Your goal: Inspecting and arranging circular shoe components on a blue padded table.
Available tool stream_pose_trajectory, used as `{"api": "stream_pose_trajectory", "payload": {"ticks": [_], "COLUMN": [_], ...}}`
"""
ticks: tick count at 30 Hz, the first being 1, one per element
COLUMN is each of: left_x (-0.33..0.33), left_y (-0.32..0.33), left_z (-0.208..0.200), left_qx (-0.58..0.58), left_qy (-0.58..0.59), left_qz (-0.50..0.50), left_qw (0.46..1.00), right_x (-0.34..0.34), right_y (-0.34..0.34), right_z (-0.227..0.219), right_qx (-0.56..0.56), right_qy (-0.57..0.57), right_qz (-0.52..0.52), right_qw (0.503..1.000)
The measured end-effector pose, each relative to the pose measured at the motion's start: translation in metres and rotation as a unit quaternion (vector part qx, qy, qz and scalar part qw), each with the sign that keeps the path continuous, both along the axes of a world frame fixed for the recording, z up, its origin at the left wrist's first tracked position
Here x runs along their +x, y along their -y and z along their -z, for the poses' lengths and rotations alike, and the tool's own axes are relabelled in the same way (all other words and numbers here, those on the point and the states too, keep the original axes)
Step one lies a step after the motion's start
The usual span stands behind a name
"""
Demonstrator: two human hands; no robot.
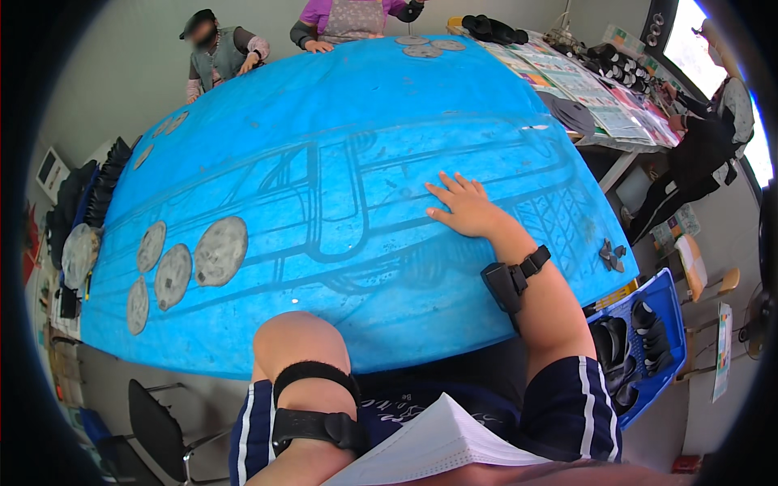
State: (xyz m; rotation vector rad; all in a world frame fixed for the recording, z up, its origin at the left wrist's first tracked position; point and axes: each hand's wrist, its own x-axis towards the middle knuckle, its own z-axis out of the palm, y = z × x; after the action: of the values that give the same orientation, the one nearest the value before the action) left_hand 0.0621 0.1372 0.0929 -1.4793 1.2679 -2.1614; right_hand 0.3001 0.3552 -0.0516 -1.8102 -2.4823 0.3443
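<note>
White face mask (438,445) hides the left hand's grip; right hand (466,209) lies flat, open, on blue table (324,121).

The right hand (463,206) lies flat on the table cover (324,162) at frame centre; round discs (190,259) sit left, a crate (656,324) lower right.

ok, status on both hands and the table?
Right hand flat, open on blue table cover. Left hand out of view, arm bent near table edge. Grey round discs lie apart to the left; nothing near the right hand.
</note>
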Motion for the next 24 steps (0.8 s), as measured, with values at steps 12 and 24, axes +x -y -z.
{"api": "stream_pose_trajectory", "payload": {"ticks": [12,24], "left_x": [0.011,0.026], "left_y": [-0.019,-0.093], "left_z": [0.000,-0.018], "left_qx": [-0.073,-0.044], "left_qy": [0.051,0.163], "left_qz": [-0.074,-0.367], "left_qw": [0.993,0.915], "right_x": [-0.009,0.049], "right_y": [-0.105,-0.323], "right_z": [-0.064,-0.036], "right_qx": [0.201,0.018], "right_qy": [0.049,0.046], "right_qz": [-0.017,0.021], "right_qw": [0.978,0.999]}}
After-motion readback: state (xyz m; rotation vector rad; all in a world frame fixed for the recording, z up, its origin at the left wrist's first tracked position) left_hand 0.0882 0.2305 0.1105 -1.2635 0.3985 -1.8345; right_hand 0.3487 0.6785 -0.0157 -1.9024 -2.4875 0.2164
